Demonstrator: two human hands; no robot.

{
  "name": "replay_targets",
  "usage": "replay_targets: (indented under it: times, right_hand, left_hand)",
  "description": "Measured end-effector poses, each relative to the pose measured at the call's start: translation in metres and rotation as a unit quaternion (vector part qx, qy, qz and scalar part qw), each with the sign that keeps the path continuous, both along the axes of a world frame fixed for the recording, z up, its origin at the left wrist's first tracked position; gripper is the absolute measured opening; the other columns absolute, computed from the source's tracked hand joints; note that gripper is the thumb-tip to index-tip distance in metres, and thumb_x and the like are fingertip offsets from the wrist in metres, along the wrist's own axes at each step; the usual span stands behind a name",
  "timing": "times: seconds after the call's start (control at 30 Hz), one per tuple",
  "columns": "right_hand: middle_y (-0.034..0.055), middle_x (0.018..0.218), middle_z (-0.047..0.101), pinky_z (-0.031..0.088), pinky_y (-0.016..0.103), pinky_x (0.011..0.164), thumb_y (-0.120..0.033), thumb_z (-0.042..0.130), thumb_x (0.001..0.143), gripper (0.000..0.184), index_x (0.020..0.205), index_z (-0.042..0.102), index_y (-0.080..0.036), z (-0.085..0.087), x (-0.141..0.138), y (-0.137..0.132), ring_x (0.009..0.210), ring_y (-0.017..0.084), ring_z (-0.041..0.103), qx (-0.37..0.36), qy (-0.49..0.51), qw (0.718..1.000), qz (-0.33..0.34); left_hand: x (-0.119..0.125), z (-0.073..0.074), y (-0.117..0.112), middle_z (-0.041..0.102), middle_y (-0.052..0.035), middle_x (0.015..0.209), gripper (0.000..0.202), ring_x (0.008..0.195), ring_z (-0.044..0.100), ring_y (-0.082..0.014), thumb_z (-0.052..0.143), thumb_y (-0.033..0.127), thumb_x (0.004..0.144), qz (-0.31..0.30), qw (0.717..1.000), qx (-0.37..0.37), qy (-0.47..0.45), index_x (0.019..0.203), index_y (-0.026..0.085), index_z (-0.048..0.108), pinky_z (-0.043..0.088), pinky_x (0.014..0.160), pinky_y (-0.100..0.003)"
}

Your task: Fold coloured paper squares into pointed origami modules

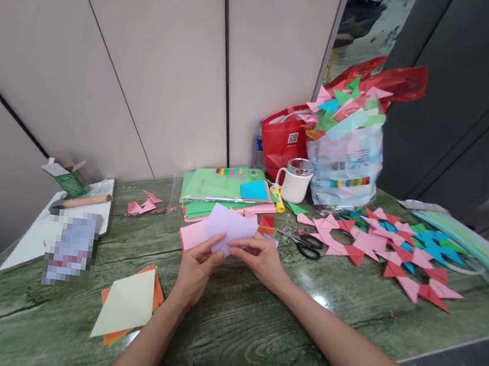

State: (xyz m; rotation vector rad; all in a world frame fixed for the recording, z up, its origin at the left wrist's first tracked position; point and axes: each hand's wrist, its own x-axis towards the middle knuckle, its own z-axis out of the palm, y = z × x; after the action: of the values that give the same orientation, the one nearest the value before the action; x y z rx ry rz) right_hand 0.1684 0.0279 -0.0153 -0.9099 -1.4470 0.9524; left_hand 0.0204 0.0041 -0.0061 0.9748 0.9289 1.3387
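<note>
A lavender sheet of origami paper [230, 224] is held up between my two hands, above the green table. My left hand [197, 268] pinches its lower left edge between thumb and fingers. On the other side, my right hand [260, 259] grips the lower right part, its fingertips close to my left thumb. Behind the sheet lies pink paper [195, 235], partly covered by it. Just beyond my right hand are black-handled scissors [309, 245]. To the left of my left forearm rests a small stack of square papers, pale yellow [129, 303] on top and orange below.
Folded paper stars [369, 241] spread over the right side. At the back stand a white mug [295, 183], a red bag [283, 143] and a plastic bag [346, 160] of folded pieces. Green paper packs [208, 185] lie by the wall; a hammer [86, 200] lies on a white board [27, 244].
</note>
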Motion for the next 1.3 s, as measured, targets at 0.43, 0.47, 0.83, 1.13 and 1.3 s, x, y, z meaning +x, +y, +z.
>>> replay_targets:
  times: [0.43,0.47,0.83,1.13,1.3]
  right_hand:
    - [0.0039,0.079,0.066,0.047,0.027,0.062,-0.030,0.070,0.064,0.013,0.073,0.073,-0.022,0.0013,-0.0006,0.0000,0.071,0.017,0.058,-0.010,0.008,1.000,0.006]
    - [0.0041,0.079,0.066,0.047,0.028,0.062,-0.030,0.070,0.064,0.013,0.073,0.073,-0.022,0.0015,-0.0004,-0.0001,0.071,0.017,0.058,-0.009,0.004,1.000,0.002]
    - [0.0046,0.080,0.065,0.047,0.028,0.062,-0.026,0.071,0.063,0.012,0.073,0.073,-0.021,0.0027,-0.0010,-0.0005,0.072,0.017,0.059,-0.018,0.009,1.000,-0.004]
    - [0.0039,0.078,0.064,0.051,0.027,0.064,-0.030,0.071,0.062,0.015,0.072,0.070,-0.019,-0.0017,-0.0024,-0.0006,0.073,0.017,0.060,-0.016,0.023,0.999,0.022]
    - [0.0023,0.080,0.060,0.053,0.028,0.068,-0.027,0.072,0.060,0.017,0.072,0.065,-0.018,-0.0039,-0.0056,-0.0028,0.072,0.015,0.061,-0.028,0.045,0.997,0.047]
  left_hand:
    - [0.0028,0.0046,-0.0024,0.068,-0.0066,0.101,0.037,0.095,0.060,-0.0208,0.075,0.019,0.056,-0.005,1.000,-0.011,-0.020,0.093,0.018,0.070,0.046,0.087,-0.033]
    - [0.0031,0.0049,-0.0024,0.068,-0.0071,0.103,0.035,0.097,0.059,-0.0217,0.075,0.020,0.057,-0.005,1.000,-0.012,-0.025,0.092,0.018,0.070,0.046,0.088,-0.034]
    - [0.0018,0.0039,-0.0025,0.068,-0.0076,0.102,0.042,0.095,0.060,-0.0208,0.075,0.017,0.055,-0.002,1.000,-0.010,0.001,0.097,0.018,0.069,0.044,0.088,-0.034]
    - [0.0027,0.0018,-0.0035,0.070,-0.0084,0.096,0.034,0.091,0.062,-0.0223,0.074,0.020,0.057,0.002,0.999,0.006,0.040,0.091,0.017,0.071,0.045,0.086,-0.035]
    - [0.0020,-0.0014,-0.0026,0.071,-0.0086,0.094,0.027,0.094,0.061,-0.0243,0.072,0.021,0.061,0.002,0.998,0.025,0.066,0.087,0.017,0.072,0.044,0.088,-0.036]
